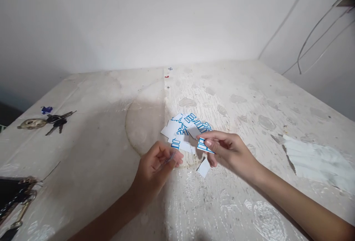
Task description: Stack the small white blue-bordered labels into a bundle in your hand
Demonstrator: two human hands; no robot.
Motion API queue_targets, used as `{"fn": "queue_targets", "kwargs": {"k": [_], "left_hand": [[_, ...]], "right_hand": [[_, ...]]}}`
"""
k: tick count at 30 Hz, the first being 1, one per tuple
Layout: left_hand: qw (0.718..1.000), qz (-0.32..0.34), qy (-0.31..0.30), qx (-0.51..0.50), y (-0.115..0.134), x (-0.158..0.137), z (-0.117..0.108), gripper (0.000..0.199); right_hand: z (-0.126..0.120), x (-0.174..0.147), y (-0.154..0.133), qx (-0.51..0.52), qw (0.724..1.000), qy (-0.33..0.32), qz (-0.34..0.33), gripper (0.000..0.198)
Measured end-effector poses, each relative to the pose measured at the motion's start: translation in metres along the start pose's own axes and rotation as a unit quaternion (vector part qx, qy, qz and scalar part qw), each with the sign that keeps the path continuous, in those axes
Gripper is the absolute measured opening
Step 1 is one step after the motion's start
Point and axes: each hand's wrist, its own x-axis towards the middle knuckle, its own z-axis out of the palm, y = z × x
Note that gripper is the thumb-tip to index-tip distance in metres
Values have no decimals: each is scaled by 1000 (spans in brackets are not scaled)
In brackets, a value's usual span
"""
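Note:
Between the thumb and fingers of my right hand point(231, 152) is a small paper card point(203, 145) with blue printed boxes. My left hand point(155, 169) is closed in a pinch around a thin, bluish, blurred piece point(169, 158), seen nearly edge-on. Just beyond both hands lies a loose pile of small white paper cards point(174, 127). Some show blue printed outlines and others are blank side up. Below my right fingertips, one separate white card point(204, 168) is tilted at an angle.
At the left are a bunch of keys point(58, 121) and a crumpled blue wrapper point(47, 110). A dark pouch with a metal clip point(26, 204) sits at the near left edge. A whitish sheet point(316, 161) covers the right side. Cables point(301, 54) hang by the wall.

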Motion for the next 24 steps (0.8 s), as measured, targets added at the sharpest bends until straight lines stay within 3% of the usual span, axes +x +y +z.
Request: {"fn": "queue_targets", "kwargs": {"k": [4, 10, 14, 17, 24], "left_hand": [[998, 11, -51, 44, 3, -2, 1, 21], [994, -10, -106, 32, 14, -1, 2, 13], [997, -28, -47, 52, 25, 0, 4, 6], [998, -69, -8, 5, 32, -3, 9, 18], [958, -254, -19, -131, 35, -8, 25, 21]], "right_hand": [[0, 0, -5, -11, 1000, -28, -7, 22], [2, 0, -3, 47, 999, 10, 12, 27], [4, 1, -6, 106, 994, 28, -1, 21], [7, -3, -12, 133, 991, 28, -1, 20], [13, -14, -16, 129, 989, 6, 69, 17]]}}
